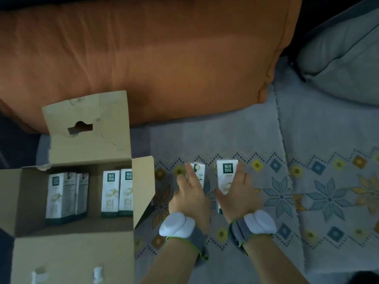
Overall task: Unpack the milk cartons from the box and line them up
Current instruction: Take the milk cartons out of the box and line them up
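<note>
Two cartons (226,177) upright on cloth (287,232); left hand (189,196) and right hand (238,194), fingers extended flat, steadying them in line; four remain in box (24,201).

orange cushion (143,58) rear | grey pillow (344,64) right | patterned grey cover (307,191) | dim light
</note>
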A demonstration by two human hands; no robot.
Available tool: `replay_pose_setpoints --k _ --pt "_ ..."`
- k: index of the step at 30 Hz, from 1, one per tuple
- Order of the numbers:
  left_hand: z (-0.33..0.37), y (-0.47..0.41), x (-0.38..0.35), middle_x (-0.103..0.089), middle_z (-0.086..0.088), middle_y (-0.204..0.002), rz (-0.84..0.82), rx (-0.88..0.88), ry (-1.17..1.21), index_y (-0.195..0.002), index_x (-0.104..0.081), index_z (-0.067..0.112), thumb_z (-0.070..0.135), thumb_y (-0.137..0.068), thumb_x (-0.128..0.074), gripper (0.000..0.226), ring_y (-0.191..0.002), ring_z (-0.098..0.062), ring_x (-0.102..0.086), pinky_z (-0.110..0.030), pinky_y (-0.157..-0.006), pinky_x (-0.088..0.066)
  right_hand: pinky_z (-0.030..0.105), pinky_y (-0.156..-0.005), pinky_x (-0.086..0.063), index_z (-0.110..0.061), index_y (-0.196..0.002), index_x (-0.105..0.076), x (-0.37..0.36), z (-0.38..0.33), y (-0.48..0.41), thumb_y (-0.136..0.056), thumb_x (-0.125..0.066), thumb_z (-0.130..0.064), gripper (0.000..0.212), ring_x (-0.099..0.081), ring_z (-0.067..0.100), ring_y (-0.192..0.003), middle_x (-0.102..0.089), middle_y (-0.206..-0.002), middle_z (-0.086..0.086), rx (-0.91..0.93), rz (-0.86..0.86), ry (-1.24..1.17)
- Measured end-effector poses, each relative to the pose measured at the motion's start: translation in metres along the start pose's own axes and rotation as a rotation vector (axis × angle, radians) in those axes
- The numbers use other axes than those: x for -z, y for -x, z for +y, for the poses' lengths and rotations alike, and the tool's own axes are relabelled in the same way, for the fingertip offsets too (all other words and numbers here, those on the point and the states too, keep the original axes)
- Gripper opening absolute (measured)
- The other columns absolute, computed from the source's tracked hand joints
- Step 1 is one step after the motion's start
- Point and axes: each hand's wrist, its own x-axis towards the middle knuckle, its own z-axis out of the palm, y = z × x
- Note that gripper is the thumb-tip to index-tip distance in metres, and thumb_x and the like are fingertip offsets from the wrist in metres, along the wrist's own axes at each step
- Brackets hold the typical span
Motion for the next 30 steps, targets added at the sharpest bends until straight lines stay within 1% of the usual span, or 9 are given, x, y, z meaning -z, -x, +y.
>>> replay_pose_setpoints --k 5,9,10,12,14,18,22,25,30 --pt "-0.003 -0.027 -0.039 -0.070 -0.015 -0.094 -0.042 0.000 -0.151 -0.119 -0.061 0.005 0.022 -0.048 -0.084 0.076 -0.033 -0.021 -0.053 -0.020 -0.033 -0.040 0.038 -0.078 -0.052 -0.013 -0.147 -0.001 -0.025 0.017 -0.016 -0.077 -0.066 -0.040 0.099 -0.052 0.033 -0.108 -0.039 -0.131 0.016 0.019 -0.063 -0.032" --pt "-0.004 -0.039 -0.059 -0.072 -0.009 -0.089 -0.004 -0.002 -0.235 -0.114 -0.066 0.011 0.029 -0.048 -0.086 0.072 -0.032 -0.015 -0.050 -0.017 -0.032 -0.036 0.034 -0.068 -0.048 -0.012 -0.147 0.000 -0.034 0.024 -0.029 -0.080 -0.062 -0.046 0.097 -0.055 0.034 -0.103 -0.035 -0.136 0.016 -0.003 -0.088 0.001" --pt "-0.005 -0.041 -0.059 -0.071 -0.010 -0.095 -0.014 -0.007 -0.241 -0.118 -0.062 0.010 0.032 -0.053 -0.084 0.072 -0.038 -0.016 -0.054 -0.019 -0.035 -0.040 0.035 -0.069 -0.049 -0.012 -0.147 0.000 -0.036 0.023 -0.031 -0.080 -0.061 -0.047 0.097 -0.055 0.035 -0.104 -0.033 -0.138 0.016 0.006 -0.099 0.013" --pt "-0.005 -0.044 -0.062 -0.058 -0.012 -0.122 -0.065 -0.010 -0.164 -0.138 -0.038 0.008 0.039 -0.076 -0.069 0.076 -0.069 -0.021 -0.065 -0.026 -0.054 -0.050 0.038 -0.078 -0.050 -0.013 -0.147 0.001 -0.036 0.020 -0.032 -0.081 -0.062 -0.045 0.097 -0.052 0.036 -0.110 -0.029 -0.142 0.015 0.006 -0.139 0.005" --pt "-0.007 -0.046 -0.071 -0.036 -0.011 -0.141 -0.114 -0.048 -0.059 -0.145 -0.013 0.010 0.042 -0.090 -0.049 0.074 -0.101 -0.026 -0.059 -0.032 -0.075 -0.050 0.038 -0.084 -0.048 -0.013 -0.147 0.002 -0.034 0.020 -0.034 -0.080 -0.064 -0.042 0.098 -0.049 0.035 -0.115 -0.027 -0.144 0.014 -0.008 -0.168 -0.005" --pt "-0.013 -0.044 -0.075 -0.026 -0.013 -0.146 -0.139 0.024 0.009 -0.145 -0.006 0.011 0.046 -0.089 -0.047 0.078 -0.124 -0.030 -0.040 -0.035 -0.098 -0.040 0.038 -0.086 -0.047 -0.012 -0.147 0.002 -0.032 0.019 -0.034 -0.082 -0.064 -0.037 0.096 -0.049 0.036 -0.116 -0.027 -0.144 0.016 -0.011 -0.201 0.007" --pt "-0.012 -0.045 -0.079 -0.034 -0.018 -0.141 -0.337 0.123 0.207 -0.143 -0.009 0.013 0.040 -0.087 -0.056 0.078 -0.120 -0.034 -0.045 -0.042 -0.091 -0.046 0.039 -0.079 -0.049 -0.011 -0.147 -0.005 -0.032 0.022 -0.032 -0.084 -0.062 -0.033 0.088 -0.054 0.034 -0.109 -0.038 -0.137 0.016 0.016 -0.197 0.018" --pt "-0.008 -0.044 -0.078 -0.038 -0.018 -0.135 -0.387 0.118 0.239 -0.142 -0.011 0.013 0.029 -0.087 -0.055 0.073 -0.116 -0.035 -0.047 -0.042 -0.087 -0.047 0.039 -0.080 -0.049 -0.014 -0.148 -0.007 -0.030 0.023 -0.032 -0.088 -0.057 -0.021 0.079 -0.058 0.034 -0.106 -0.044 -0.137 0.016 0.016 -0.197 -0.045" --pt "-0.008 -0.049 -0.070 -0.031 -0.021 -0.142 -0.468 0.099 0.218 -0.144 -0.005 0.010 0.016 -0.090 -0.049 0.070 -0.123 -0.037 -0.041 -0.044 -0.096 -0.043 0.042 -0.076 -0.054 -0.018 -0.148 -0.016 -0.023 0.017 -0.033 -0.086 -0.051 -0.006 0.072 -0.062 0.037 -0.095 -0.055 -0.127 0.016 0.018 -0.153 -0.047"
